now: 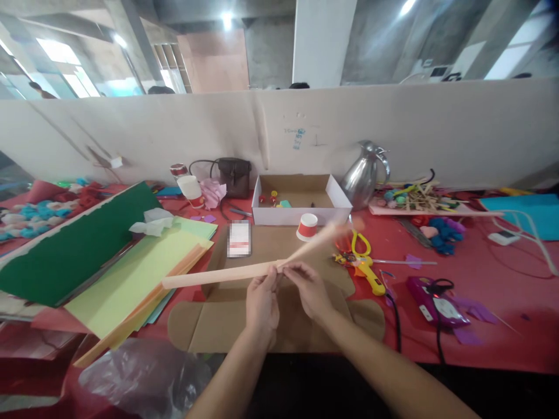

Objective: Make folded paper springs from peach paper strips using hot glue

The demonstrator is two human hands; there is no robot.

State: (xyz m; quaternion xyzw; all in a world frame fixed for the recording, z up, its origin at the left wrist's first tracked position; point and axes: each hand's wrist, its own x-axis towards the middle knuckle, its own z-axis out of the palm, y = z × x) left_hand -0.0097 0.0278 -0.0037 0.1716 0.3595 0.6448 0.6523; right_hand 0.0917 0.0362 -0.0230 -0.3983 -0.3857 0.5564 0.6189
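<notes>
A long peach paper strip is held up in front of me, bent near its middle. Its left part runs out level, while the right part angles upward and is blurred at its far end. My left hand pinches the strip just left of the bend. Fingers of my right hand close on it at the bend, almost touching the left fingertips. Below both hands lies a flattened brown cardboard sheet. A red and white paper cup stands on the cardboard, behind the strip.
Left are coloured paper sheets and a green board. A white open box and steel jug stand behind. On the right lie a yellow glue gun, scissors, a purple device and cords.
</notes>
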